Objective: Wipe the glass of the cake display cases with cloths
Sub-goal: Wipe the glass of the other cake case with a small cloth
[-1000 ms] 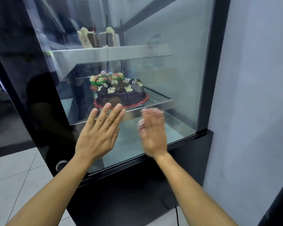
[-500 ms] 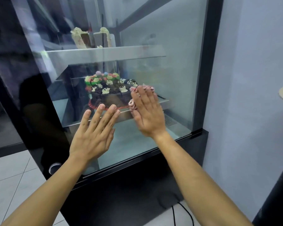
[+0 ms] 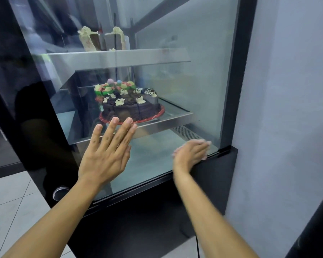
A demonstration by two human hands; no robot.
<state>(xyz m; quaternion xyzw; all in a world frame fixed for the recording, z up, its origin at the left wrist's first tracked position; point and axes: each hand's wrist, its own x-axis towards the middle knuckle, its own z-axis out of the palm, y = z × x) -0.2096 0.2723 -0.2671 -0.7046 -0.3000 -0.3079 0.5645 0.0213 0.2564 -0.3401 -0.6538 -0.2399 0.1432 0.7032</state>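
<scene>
Display case glass [image 3: 194, 81]: chocolate cake [image 3: 131, 107] on the shelf behind. Left hand [image 3: 106, 157] flat, fingers straight. Right hand [image 3: 190, 153] blurred, grip indiscernible; now lower, at the bottom-right corner.

Glass [image 3: 185, 86] of the display case [image 3: 229, 90]: upright clear pane in black frame, faint reflections, slightly hazy. Cloth [image 3: 203, 157]: pale, mostly hidden, blurred, apparently pressed against the pane's lower right corner, just above the black base.

The glass pane [image 3: 185, 81] lies bare above both hands, open for passing; the black frame post [image 3: 237, 71] and wall [image 3: 287, 108] close the right side.
</scene>
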